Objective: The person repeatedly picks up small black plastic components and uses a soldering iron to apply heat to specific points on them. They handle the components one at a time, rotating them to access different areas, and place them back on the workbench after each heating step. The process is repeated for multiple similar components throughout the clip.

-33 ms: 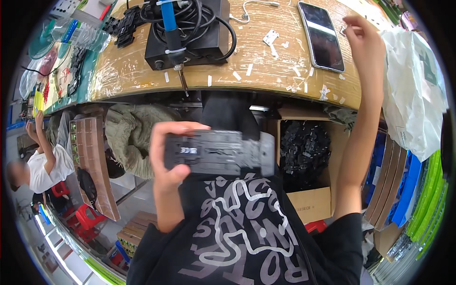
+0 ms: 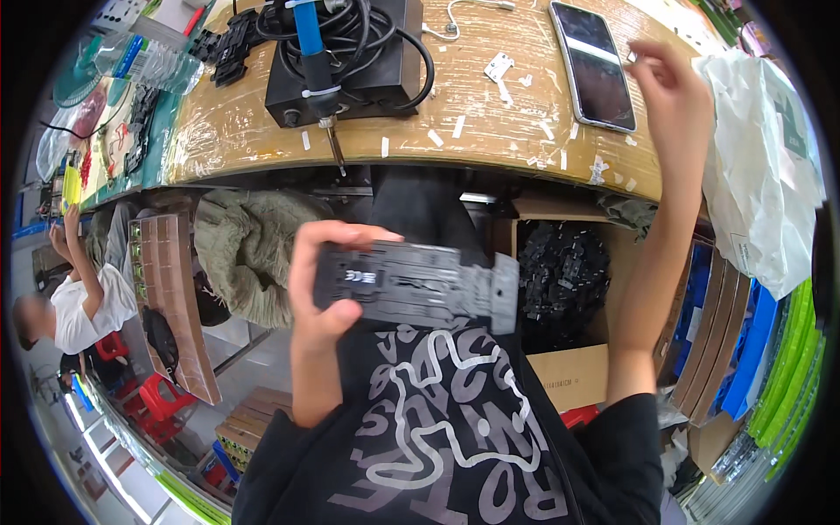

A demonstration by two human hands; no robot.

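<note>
**Our left hand (image 2: 311,289) and its black plastic casing (image 2: 411,284) have shifted a little right and down**

Our right hand (image 2: 678,101) has also moved slightly, its fingertips now lower over the worktop (image 2: 232,131). In the left hand, the fingers wrap the top edge of the casing while the thumb presses the lower one, gripping it at its left end. We hold the casing in front of our black T-shirt (image 2: 437,420), below the worktop's edge, with its moulded face toward us.

The right hand's fingers are bent, thumb and forefinger close together; something small and pale shows at their tips, but we cannot tell whether they pinch it. This hand is just right of a smartphone (image 2: 604,87) and near a white plastic bag (image 2: 757,166). A soldering iron (image 2: 306,35) with a blue handle lies across a black box (image 2: 385,101). Beyond the casing's right end, a cardboard carton (image 2: 569,376) holds black plastic pieces (image 2: 560,280).
</note>
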